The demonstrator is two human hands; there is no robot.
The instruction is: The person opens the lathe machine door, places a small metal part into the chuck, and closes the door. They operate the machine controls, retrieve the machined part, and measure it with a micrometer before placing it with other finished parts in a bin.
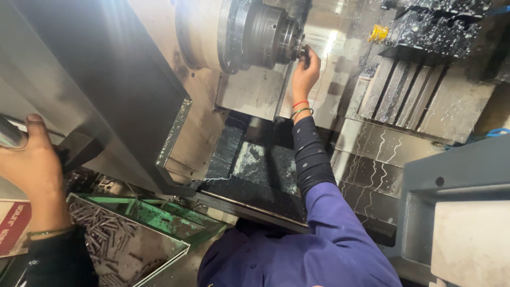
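Note:
My right hand (305, 72) reaches deep into a lathe enclosure. Its fingers pinch a small dark metal part at the nose of the round steel chuck (265, 34). That arm wears a blue sleeve over a dark under-sleeve, with red and green bands at the wrist. Far to the left, outside the machine, my left hand (32, 162) grips a shiny metal handle (9, 135) on the machine's edge, thumb on top.
A tray (130, 250) of several small dark metal pins lies at the lower left on a green frame (159, 215). A tool turret (435, 26) with a yellow fitting sits at the upper right. Wet slanted guards (382, 154) and a grey door (451, 175) stand at right.

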